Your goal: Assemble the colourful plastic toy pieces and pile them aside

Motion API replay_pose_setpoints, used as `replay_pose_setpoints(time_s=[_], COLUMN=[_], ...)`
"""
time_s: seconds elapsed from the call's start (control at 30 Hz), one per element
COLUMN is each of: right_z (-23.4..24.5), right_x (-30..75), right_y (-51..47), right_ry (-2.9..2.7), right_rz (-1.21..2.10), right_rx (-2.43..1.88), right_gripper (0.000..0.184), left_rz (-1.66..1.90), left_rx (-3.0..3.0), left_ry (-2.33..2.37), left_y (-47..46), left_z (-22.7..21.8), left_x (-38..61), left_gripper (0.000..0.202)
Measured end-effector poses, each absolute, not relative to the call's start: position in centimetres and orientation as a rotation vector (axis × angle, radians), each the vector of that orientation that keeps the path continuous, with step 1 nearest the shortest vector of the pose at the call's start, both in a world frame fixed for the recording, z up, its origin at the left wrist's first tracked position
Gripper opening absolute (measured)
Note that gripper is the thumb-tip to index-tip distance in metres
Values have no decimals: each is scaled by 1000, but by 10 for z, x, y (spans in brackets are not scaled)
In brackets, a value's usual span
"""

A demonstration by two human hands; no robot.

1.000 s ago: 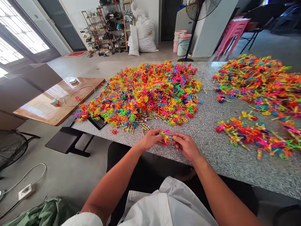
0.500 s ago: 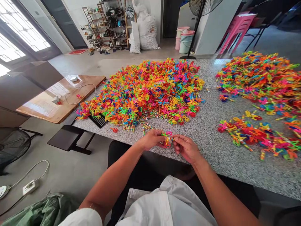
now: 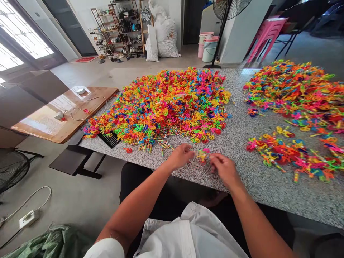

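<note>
My left hand point(image 3: 182, 154) and my right hand point(image 3: 224, 167) hover over the near edge of the speckled stone table point(image 3: 242, 143). A small bunch of coloured plastic pieces point(image 3: 202, 154) sits between their fingertips, a little gap on each side. Both hands are smeared by motion with fingers curled, so I cannot tell whether either one grips the bunch. Just beyond lies a large heap of bright plastic rings point(image 3: 166, 104), with several small striped tubes point(image 3: 161, 141) along its near edge.
A second big heap point(image 3: 292, 89) and a smaller pile point(image 3: 290, 154) lie on the table's right side. A black comb-like tray point(image 3: 110, 140) sits at the left edge. A wooden side table point(image 3: 61, 114) with cables stands left. A fan point(image 3: 225, 21), buckets and sacks stand behind.
Both hands held the small bunch together close in front of me. They have since shifted right and spread apart, and the bunch now shows between them.
</note>
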State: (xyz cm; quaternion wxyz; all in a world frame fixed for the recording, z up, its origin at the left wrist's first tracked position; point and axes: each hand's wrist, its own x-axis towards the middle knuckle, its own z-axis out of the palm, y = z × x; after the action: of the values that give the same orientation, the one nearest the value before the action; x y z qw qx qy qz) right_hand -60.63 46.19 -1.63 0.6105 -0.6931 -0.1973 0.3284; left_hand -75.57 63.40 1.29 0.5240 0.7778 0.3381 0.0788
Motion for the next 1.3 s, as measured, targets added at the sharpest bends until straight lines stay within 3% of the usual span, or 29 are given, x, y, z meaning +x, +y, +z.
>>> replay_pose_setpoints(time_s=[0.13, 0.27, 0.33, 0.47, 0.7, 0.8, 0.9, 1.03, 1.3], right_z=[-6, 3, 0, -16, -27, -20, -10, 4, 8], right_x=[-535, -504, -518, -566, -598, -603, -617, -650, -682], right_y=[431, 424, 437, 481, 538, 551, 561, 567, 550], right_ry=[152, 225, 102, -372, -1127, -1204, -1413, -1683, -1712], right_rz=[299, 237, 412, 663, 254, 114, 155, 220, 173], right_rx=[-1237, -1119, -1255, -1671, -1992, -2048, -2092, -2258, -2446], right_gripper=[9, 16, 15, 30, 25, 25, 24, 20, 19], left_rz=[446, 398, 351, 343, 344, 393, 514, 628, 456], left_rx=[2259, 2668, 2758, 2795, 2661, 2559, 2417, 2129, 1914], left_ry=[936, 745, 682, 607, 720, 767, 809, 1017, 1025], left_y=[656, 656, 651, 643, 649, 653, 659, 669, 683], left_z=[10, -1, -8, -21, -19, -15, -14, -13, 7], left_x=[-721, -700, -701, -729, -785, -792, -792, -788, -748], left_gripper=[33, 35, 28, 23, 17, 31, 40, 31, 18])
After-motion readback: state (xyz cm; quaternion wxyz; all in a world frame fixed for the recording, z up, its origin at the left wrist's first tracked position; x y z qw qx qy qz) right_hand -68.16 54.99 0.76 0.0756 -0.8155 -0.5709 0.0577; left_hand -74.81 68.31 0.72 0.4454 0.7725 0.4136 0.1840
